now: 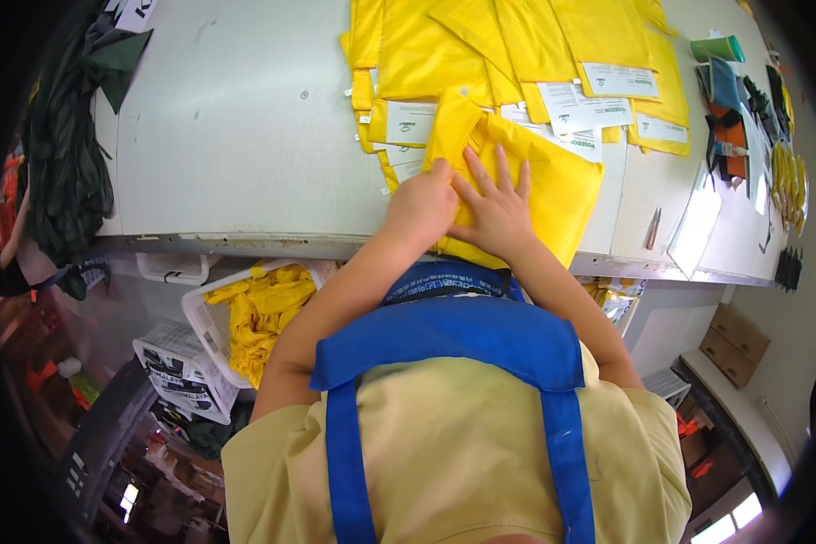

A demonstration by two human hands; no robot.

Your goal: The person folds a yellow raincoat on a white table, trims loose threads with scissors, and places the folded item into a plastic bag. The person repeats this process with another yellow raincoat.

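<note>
A folded yellow fabric piece [553, 186] lies at the table's front edge, its near part hanging slightly over the edge. My left hand [423, 207] is closed, its fingers pinching the fabric near its left side. My right hand [499, 208] lies flat on the same piece with its fingers spread. Just beyond, a spread of flat yellow fabric pieces [435, 50] overlaps across the far middle of the table. White printed cards [582, 107] stick out from under several of them.
Dark green fabric [68, 172] drapes at the left end of the white table [236, 136]. To the right are a green roll [718, 49], a small slim tool [653, 228] and a white sheet [696, 225]. Below the edge stands a white basket [201, 319] of crumpled yellow fabric.
</note>
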